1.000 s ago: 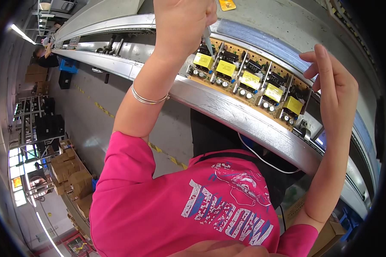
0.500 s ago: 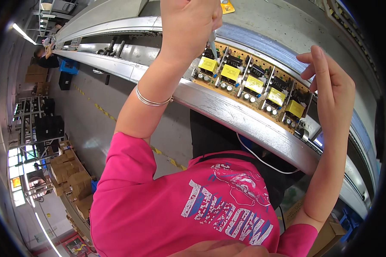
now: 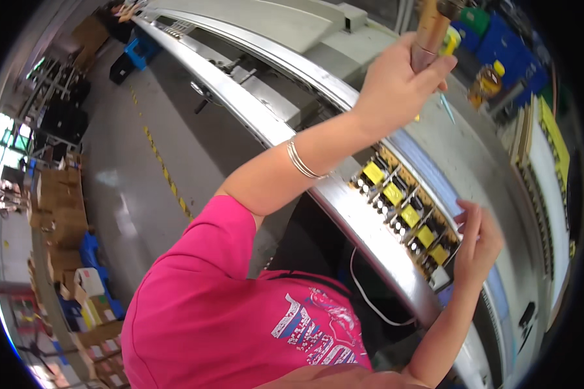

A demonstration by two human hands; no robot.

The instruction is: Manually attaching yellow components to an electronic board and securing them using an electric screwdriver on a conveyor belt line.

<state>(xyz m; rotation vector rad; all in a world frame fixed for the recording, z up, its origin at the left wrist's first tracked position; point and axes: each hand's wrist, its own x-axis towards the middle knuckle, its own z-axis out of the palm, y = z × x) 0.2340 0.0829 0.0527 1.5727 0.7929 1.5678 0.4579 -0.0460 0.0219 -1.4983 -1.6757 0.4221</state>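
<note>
My left hand [image 3: 405, 84] is raised beyond the conveyor, closed around an amber cylindrical tube [image 3: 433, 29] with a darker top. A thin pale-blue nozzle [image 3: 448, 109] sticks out below the fingers; the fist hides whether it joins the tube. To the right of my left forearm, a row of circuit boards [image 3: 401, 209] with yellow transformers, black parts and small capacitors lies between the conveyor rails. At the right end of that row hovers my right hand [image 3: 479, 243], its fingers apart and slightly bent, holding nothing. Whether its fingertips touch the boards I cannot tell.
The near metal rail [image 3: 363, 223] of the conveyor runs diagonally in front of me. At the right stands a stack of board panels [image 3: 551, 149]. Blue bins [image 3: 522, 61] lie beyond my left hand. Cardboard boxes [image 3: 61, 201] and a far-off person [image 3: 118, 23] are to the left.
My left hand has risen off the boards and moved right and away, with the tube in it. The view has turned; my right hand stays by the row's right end.
</note>
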